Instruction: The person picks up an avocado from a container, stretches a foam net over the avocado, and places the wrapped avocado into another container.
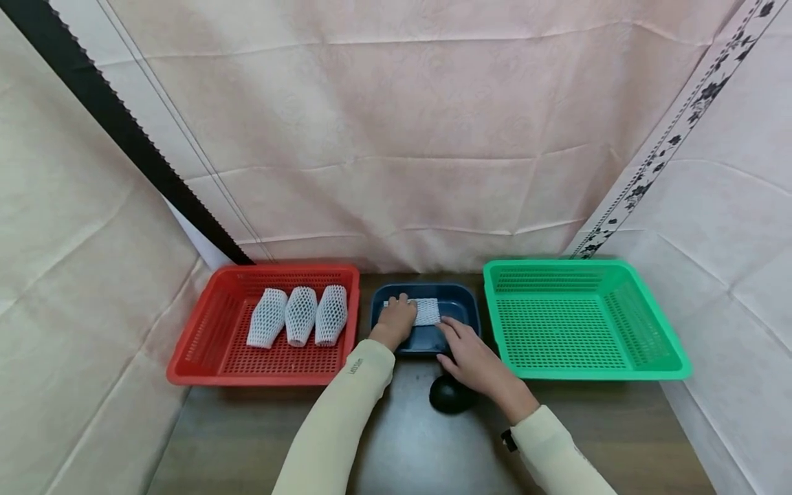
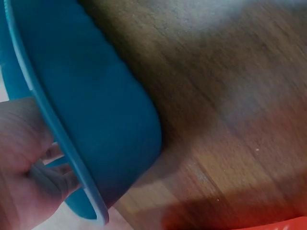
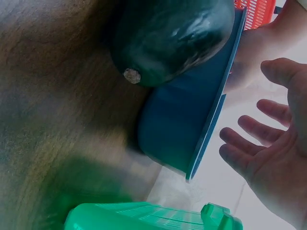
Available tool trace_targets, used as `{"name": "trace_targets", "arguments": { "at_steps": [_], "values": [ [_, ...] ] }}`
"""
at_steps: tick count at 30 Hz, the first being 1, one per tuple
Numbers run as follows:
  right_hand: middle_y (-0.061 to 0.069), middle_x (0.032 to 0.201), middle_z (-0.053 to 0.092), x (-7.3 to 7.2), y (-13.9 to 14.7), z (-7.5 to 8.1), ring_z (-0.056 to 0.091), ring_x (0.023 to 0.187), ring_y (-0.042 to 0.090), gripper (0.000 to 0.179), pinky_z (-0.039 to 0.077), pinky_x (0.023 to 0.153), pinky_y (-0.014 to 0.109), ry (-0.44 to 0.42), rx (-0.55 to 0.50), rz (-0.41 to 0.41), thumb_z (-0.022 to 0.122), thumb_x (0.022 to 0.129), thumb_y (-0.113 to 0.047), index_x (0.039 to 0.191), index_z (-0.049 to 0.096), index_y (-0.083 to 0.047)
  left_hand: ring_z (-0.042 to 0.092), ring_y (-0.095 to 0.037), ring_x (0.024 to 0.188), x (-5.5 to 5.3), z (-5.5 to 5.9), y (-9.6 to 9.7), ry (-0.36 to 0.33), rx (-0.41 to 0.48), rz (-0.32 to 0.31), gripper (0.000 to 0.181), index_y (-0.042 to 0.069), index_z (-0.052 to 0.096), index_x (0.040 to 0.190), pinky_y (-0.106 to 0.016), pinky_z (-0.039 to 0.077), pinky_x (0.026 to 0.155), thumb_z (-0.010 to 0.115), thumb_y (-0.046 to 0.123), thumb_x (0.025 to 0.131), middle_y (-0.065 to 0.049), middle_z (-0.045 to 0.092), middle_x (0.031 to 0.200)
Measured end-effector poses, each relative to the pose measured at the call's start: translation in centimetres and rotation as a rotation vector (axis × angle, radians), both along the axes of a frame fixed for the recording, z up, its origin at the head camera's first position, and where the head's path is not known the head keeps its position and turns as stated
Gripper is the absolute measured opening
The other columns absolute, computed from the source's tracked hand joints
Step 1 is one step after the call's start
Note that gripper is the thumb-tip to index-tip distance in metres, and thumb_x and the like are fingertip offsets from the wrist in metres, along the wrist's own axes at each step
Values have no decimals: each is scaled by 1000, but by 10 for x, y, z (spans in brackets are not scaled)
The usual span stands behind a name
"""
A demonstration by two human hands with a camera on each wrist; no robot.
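A shallow dark blue tray (image 1: 424, 342) stands at the middle back of the table, with a white foam net sleeve (image 1: 427, 311) lying flat in it. My left hand (image 1: 397, 324) reaches into the tray and lies across the left part of the sleeve. Its fingers are partly hidden by the rim in the left wrist view, so whether they pinch the sleeve does not show. My right hand (image 1: 475, 363), fingers spread, is at the tray's right front edge, near the sleeve's right end. Below it sits a glossy dark green fruit (image 3: 172, 40) with a stem stub.
At the left, a red basket (image 1: 247, 379) holds three white foam net sleeves (image 1: 300, 316) side by side. A green basket (image 1: 594, 371) stands at the right, close to the tray. Cloth walls (image 1: 396, 151) rise behind and on both sides of the table.
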State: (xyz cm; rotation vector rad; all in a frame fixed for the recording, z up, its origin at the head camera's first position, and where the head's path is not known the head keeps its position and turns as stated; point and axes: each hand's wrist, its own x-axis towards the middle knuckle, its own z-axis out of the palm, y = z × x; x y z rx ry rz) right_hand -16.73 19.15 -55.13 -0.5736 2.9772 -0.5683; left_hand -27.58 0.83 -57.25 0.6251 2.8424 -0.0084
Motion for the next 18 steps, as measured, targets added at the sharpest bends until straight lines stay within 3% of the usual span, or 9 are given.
{"name": "trace_targets", "arguments": {
  "at_steps": [7, 12, 18],
  "values": [
    [14, 161, 41, 2, 7, 6, 45, 145, 31, 61, 45, 113, 51, 60, -7, 23, 65, 102, -35, 154, 45, -10, 59, -32, 117, 0, 1, 3, 52, 9, 4, 38, 5, 58, 143, -43, 58, 97, 57, 11, 106, -18, 58, 135],
    [14, 158, 45, 0, 10, 11, 48, 143, 30, 60, 47, 112, 50, 124, -35, 10, 68, 100, -32, 152, 48, -8, 66, -28, 112, 0, 5, 1, 130, 37, -4, 36, 6, 62, 139, -42, 58, 99, 61, 16, 104, -16, 67, 130],
    [13, 158, 45, -5, 10, 16, 48, 143, 30, 60, 45, 113, 51, 97, -62, -24, 66, 101, -33, 152, 47, -10, 66, -27, 111, 7, 16, -4, 193, 127, 26, 38, 7, 62, 137, -43, 57, 99, 67, 19, 101, -13, 68, 129]
  ]
}}
